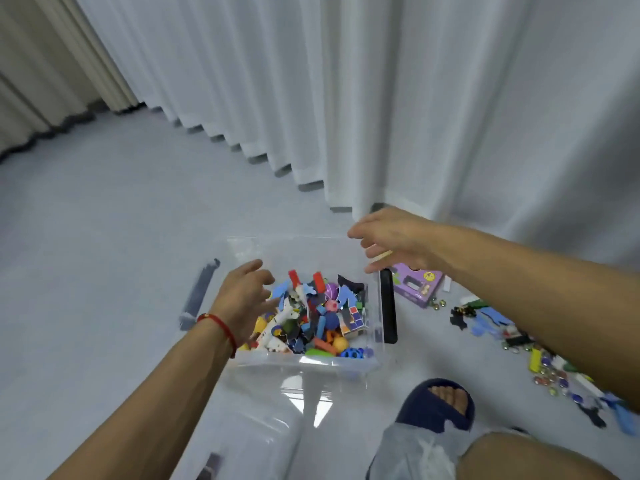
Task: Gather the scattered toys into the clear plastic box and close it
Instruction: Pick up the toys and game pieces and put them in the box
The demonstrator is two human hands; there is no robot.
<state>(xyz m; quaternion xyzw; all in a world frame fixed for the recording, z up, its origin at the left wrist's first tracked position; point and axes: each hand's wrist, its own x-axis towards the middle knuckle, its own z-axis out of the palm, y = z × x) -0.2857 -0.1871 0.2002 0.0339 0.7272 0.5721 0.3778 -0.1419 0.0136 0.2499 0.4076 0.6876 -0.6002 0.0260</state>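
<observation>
Nearest my view I see a bent knee (526,459) in pale shorts at the lower right, and just past it a foot in a navy slipper (438,405) flat on the floor (104,271). Beside the slipper, at the bottom of the frame, lies a clear lid (263,431), partly under the box.

The box (304,363) sits on the floor in the middle, open on top, with a dark latch on either side. It holds a heap of toys (311,317): blue, red, yellow and green pieces, a purple ball, printed cards.

My left hand (242,299) reaches in over the box's left edge, palm down, fingers spread and loosely bent above the heap; I see nothing in that grip, so it is released. A red string (221,329) circles the wrist.

My right hand (394,242) hangs over the box's far right corner, forearm stretched in from the right, fingers loosely curled and pointing left. A pale stick-like thing shows under the fingers; I cannot tell whether that grip has it.

More toys (547,358) lie scattered on the floor right of the box, near a purple carton (417,284). White curtains (381,98) hang behind.
</observation>
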